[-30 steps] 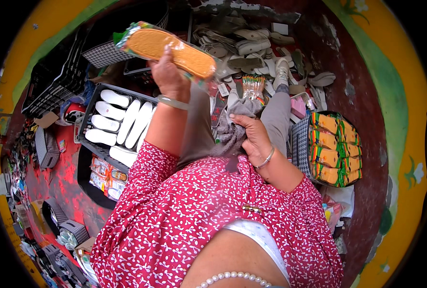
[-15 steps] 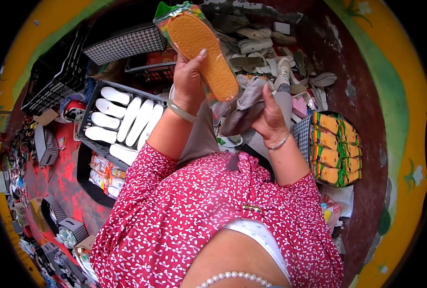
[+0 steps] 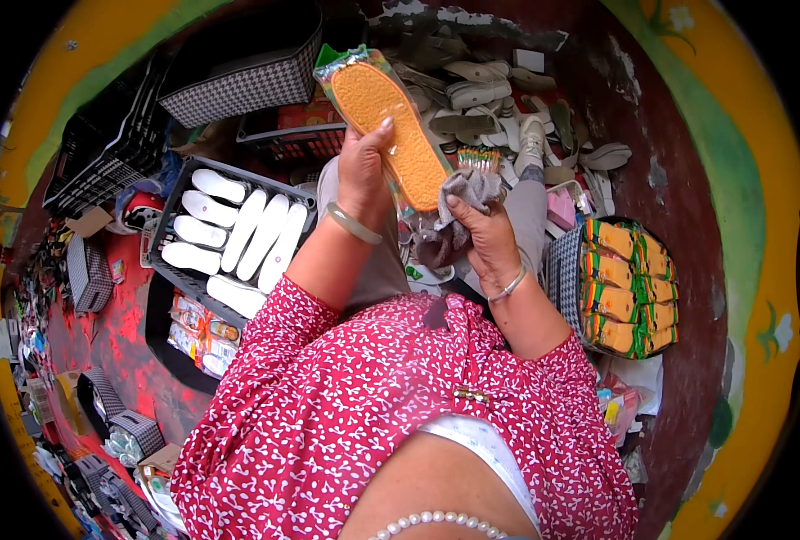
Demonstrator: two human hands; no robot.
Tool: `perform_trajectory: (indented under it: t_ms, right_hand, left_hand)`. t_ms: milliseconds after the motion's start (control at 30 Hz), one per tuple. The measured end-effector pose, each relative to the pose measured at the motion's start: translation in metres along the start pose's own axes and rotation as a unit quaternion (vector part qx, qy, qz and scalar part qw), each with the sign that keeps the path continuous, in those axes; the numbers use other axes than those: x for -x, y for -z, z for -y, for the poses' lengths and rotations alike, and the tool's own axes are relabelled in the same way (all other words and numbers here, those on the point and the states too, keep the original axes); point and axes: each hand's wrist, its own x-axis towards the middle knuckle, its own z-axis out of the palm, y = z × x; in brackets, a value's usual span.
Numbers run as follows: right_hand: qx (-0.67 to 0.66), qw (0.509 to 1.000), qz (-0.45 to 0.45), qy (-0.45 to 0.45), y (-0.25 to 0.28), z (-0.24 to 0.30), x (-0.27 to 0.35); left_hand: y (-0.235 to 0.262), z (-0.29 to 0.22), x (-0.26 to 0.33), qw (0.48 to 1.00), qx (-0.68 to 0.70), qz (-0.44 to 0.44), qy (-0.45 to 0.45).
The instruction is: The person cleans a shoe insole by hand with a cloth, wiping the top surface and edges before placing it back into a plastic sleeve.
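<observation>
- From my remote seat I see the left hand (image 3: pixel 362 171) pinching a wrapped orange insole (image 3: pixel 396 135) at twelve o'clock.
- The right hand (image 3: pixel 490 236), toward two o'clock, grips a grey cloth (image 3: pixel 472 187) by the insole's lower end.
- White insoles (image 3: pixel 199 231) lie in a crate (image 3: pixel 193 284) near ten; orange packs (image 3: pixel 610 295) fill a basket (image 3: pixel 562 267) at three.

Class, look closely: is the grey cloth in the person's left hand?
No, the right hand holds the grey cloth, while the left hand grips the wrapped orange insole.

Orange insole (image 3: pixel 404 137), grey cloth (image 3: pixel 468 188) — crimson shirt (image 3: pixel 328 405), white-sprigged — black-and-white houndstooth basket (image 3: pixel 242 95)
</observation>
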Motion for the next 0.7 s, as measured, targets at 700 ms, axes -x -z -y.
perform_trajectory:
  t_ms: [700]
  right_hand:
    - [0.074, 0.995, -0.003, -0.061, 0.034, -0.012, 0.018]
  left_hand:
    - [-0.001, -0.017, -0.004, 0.997, 0.056, 0.052, 0.026]
